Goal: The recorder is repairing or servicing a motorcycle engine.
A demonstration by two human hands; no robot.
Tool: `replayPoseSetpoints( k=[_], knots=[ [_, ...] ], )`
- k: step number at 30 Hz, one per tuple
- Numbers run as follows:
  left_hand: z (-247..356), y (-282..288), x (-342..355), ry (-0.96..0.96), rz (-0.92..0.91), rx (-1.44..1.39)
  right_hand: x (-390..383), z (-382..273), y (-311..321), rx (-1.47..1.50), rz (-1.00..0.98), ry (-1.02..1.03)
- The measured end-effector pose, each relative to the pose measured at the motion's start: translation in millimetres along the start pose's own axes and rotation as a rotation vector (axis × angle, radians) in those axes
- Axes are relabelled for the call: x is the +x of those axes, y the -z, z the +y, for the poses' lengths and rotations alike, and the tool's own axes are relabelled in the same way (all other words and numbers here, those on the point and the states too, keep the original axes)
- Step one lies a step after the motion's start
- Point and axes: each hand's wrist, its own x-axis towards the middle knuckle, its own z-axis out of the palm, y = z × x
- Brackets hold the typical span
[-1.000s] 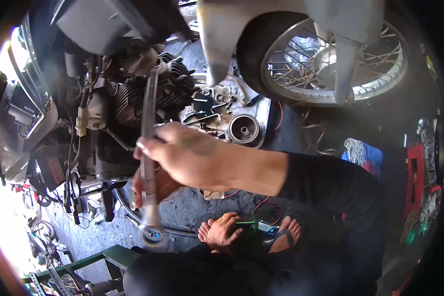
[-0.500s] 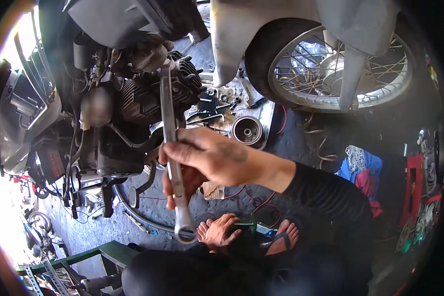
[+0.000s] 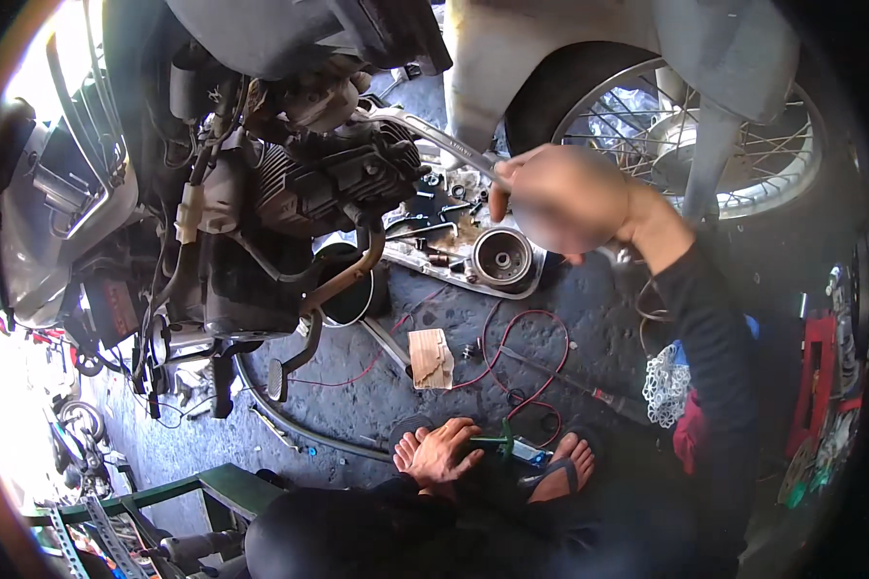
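My right hand (image 3: pixel 574 198), partly blurred, is closed around one end of a long metal wrench (image 3: pixel 444 140). The wrench's other end reaches left to the top of the motorcycle engine (image 3: pixel 343 183), and I cannot tell whether it touches. Low in the view, my left hand (image 3: pixel 439 452) rests over my left foot, fingers stretched out. Just beyond its fingertips is a green handled piece (image 3: pixel 497 441), beside a small blue-and-white packet (image 3: pixel 531 454).
Under the engine a metal tray (image 3: pixel 454 281) carries loose parts and a round drum (image 3: pixel 502 259). A spoked wheel (image 3: pixel 801 179) stands at upper right. A cardboard piece (image 3: pixel 431 359), a red cable (image 3: pixel 567 338) and a black hose (image 3: pixel 309 436) lie on the floor. A green metal frame (image 3: pixel 227 492) is at lower left.
My right hand has moved right and up with the wrench, which has swung from near upright to slanting toward the engine. The left hand stays over the foot. The view has shifted slightly.
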Motion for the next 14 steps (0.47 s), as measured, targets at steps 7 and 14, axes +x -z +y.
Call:
replayPoseSetpoints(
  k=[7, 14],
  knots=[
    [0.8, 1.0, 0.6, 0.005, -0.02, 0.013, 19.0, -14.3, 41.0, -0.324, -0.021, -0.052],
    [1.3, 3.4, 0.1, 0.036, -0.045, 0.014, 23.0, -21.1, 37.4, -0.437, 0.065, -0.114]
  ],
)
